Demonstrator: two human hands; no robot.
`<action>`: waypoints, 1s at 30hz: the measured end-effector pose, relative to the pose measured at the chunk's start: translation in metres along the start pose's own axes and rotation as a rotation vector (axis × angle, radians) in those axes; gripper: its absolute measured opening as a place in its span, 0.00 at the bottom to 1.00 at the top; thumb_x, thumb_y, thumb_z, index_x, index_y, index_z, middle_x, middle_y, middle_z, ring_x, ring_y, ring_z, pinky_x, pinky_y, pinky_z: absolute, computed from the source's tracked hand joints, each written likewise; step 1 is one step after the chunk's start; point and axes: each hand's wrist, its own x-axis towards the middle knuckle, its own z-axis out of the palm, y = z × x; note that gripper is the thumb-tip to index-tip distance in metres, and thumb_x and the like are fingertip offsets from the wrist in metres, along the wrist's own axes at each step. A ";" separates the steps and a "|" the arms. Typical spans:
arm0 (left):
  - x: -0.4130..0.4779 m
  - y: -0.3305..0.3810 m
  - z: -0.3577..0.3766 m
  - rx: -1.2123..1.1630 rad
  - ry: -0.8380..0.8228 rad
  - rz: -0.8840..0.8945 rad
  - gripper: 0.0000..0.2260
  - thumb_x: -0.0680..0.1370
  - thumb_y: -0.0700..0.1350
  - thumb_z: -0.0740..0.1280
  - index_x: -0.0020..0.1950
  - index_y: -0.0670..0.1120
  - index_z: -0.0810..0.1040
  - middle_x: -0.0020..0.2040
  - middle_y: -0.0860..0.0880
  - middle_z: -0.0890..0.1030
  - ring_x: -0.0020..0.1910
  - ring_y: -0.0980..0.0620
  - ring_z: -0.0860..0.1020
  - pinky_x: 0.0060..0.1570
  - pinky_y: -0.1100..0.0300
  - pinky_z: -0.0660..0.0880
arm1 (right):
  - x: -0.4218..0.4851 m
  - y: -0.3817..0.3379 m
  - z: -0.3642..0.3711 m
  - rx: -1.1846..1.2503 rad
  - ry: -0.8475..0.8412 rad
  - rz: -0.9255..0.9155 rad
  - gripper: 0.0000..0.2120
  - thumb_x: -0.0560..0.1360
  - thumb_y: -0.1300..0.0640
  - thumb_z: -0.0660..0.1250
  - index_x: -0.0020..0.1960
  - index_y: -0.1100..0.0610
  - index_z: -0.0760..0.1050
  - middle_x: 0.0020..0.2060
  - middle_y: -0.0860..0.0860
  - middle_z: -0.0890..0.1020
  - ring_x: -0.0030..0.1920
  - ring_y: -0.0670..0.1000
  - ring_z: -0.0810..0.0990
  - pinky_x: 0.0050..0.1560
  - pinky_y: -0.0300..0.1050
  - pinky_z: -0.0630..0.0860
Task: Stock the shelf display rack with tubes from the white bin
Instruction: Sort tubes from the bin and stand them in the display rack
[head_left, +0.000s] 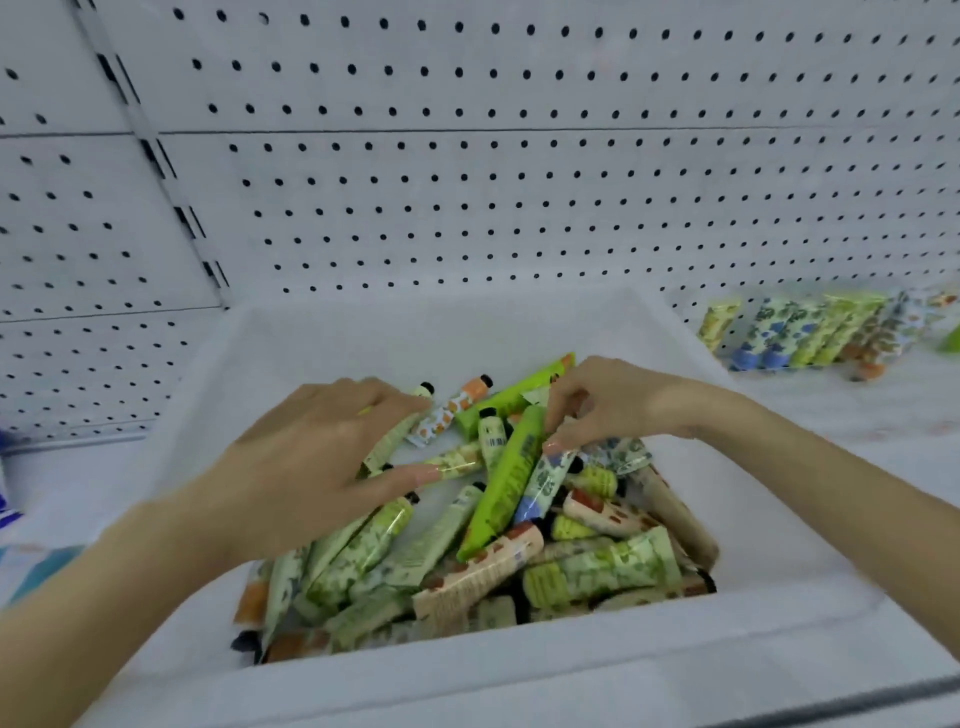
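Both hands down in the white bin (415, 332), which sits on the shelf (857, 415) against the pegboard back panel (519, 182). The bin holds a loose heap of tubes (519, 561) lying crosswise under and just in front of the hands: pale green, cream with brown spots, orange-patterned, most with dark caps. The left hand (322, 457) lies flat-ish on the heap, fingers fairly straight and spread, thumb stretched out to its right; a pale green tube (387, 447) runs beneath its fingertips, touched, not gripped as far as I can see. The right hand (613, 405) hovers lower in the pile with fingers curled and bunched; under its fingertips sit the upper ends of a bright green tube (506, 483) and a blue-flowered tube (545, 483), the thumb resting by the latter. Whether it has either one pinched, cannot tell. Beyond the right hand and off to its right, a row of tubes (800, 332) already stands on the shelf near the panel, blurred
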 end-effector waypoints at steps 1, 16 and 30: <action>0.001 -0.002 -0.001 -0.038 0.009 -0.004 0.34 0.72 0.74 0.40 0.73 0.61 0.60 0.66 0.62 0.68 0.63 0.58 0.69 0.60 0.65 0.62 | 0.000 0.001 -0.003 0.075 0.003 0.003 0.09 0.69 0.54 0.75 0.45 0.58 0.81 0.32 0.49 0.78 0.33 0.47 0.79 0.40 0.47 0.78; -0.001 0.018 -0.006 -0.443 -0.042 0.089 0.32 0.72 0.73 0.46 0.68 0.58 0.67 0.62 0.65 0.70 0.61 0.67 0.69 0.59 0.71 0.65 | -0.013 -0.057 -0.021 0.532 0.027 -0.252 0.09 0.59 0.64 0.75 0.38 0.58 0.80 0.34 0.55 0.83 0.34 0.48 0.81 0.37 0.38 0.79; 0.003 0.013 -0.011 -0.983 0.118 -0.074 0.15 0.75 0.62 0.60 0.41 0.52 0.64 0.42 0.33 0.77 0.45 0.42 0.83 0.44 0.31 0.74 | 0.004 -0.046 -0.014 0.536 0.154 -0.213 0.09 0.69 0.57 0.72 0.46 0.60 0.81 0.42 0.54 0.85 0.44 0.51 0.84 0.47 0.38 0.79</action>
